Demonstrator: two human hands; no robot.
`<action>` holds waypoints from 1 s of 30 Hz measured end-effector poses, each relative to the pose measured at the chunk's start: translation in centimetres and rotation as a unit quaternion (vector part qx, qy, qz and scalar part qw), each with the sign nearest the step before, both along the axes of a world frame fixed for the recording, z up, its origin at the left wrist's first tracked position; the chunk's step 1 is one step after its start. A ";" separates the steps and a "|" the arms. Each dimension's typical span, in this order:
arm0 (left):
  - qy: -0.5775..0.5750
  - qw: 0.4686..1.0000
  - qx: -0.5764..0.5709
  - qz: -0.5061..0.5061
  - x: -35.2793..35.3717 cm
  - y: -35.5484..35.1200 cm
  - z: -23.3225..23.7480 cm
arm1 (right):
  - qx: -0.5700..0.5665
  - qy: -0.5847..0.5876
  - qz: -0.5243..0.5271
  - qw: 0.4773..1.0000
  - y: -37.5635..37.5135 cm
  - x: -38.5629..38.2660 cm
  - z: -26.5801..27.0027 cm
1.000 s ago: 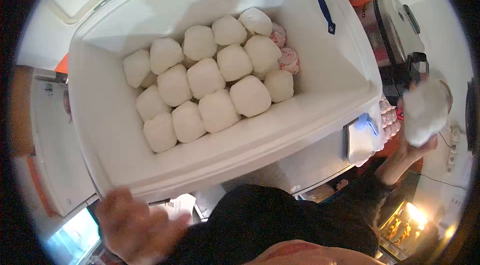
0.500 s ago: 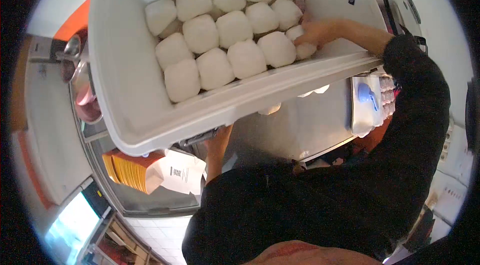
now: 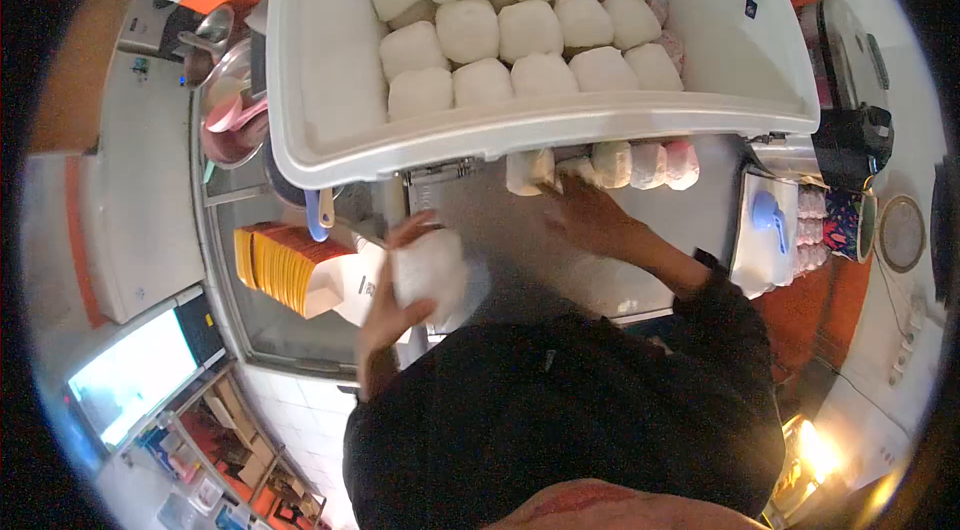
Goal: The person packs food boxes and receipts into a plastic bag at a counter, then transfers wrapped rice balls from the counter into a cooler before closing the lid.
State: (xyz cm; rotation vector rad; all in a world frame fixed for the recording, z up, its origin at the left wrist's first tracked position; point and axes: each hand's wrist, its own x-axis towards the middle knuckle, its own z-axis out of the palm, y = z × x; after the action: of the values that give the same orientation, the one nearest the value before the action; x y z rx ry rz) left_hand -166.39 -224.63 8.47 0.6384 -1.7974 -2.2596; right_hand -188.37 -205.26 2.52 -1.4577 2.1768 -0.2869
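Note:
My left hand [image 3: 385, 305], fingers and thumb curved, is around a white rounded thing [image 3: 428, 265], smeared by motion; it may be a bundle like those in the tub. My right hand [image 3: 590, 218] reaches over the metal worktop [image 3: 640, 280] to a short row of pale wrapped bundles [image 3: 611, 166] below the tub's near rim. Its fingertips are at one bundle, but blur hides whether they grip it. Above both hands, the big white plastic tub [image 3: 325, 80] holds rows of white rounded bundles [image 3: 468, 30], with a few pinkish ones at the right end.
A stack of orange-yellow folded cartons [image 3: 285, 270] stands left. Pans and a pink ladle [image 3: 225, 113] lie at the tub's left. To the right are a blue-handled tool [image 3: 768, 215] on a white board and a rice cooker [image 3: 850, 45]. A bright screen [image 3: 140, 370] is lower left.
My right hand has left the tub and come down to the row on the worktop. The left hand has come out from beneath the tub with a white thing. The view has shifted.

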 end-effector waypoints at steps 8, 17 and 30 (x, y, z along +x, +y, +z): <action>0.117 0.911 -0.392 0.058 -11.4 -7.0 19.7 | -0.033 0.139 0.008 0.990 -2.7 4.3 -12.8; -0.170 0.596 -0.758 -0.204 -33.3 -20.1 4.8 | -0.071 -0.296 0.086 0.949 -2.5 0.5 -0.4; -0.256 0.395 -0.858 -0.205 -31.1 -16.1 6.5 | -0.326 -0.049 0.024 0.944 -13.5 -14.3 25.1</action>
State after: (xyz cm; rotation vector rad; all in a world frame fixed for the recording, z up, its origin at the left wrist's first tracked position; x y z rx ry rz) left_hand -197.54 -240.77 14.94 0.2540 -3.2011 0.8507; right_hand -202.64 -218.75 27.62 -1.7729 2.0519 -1.1226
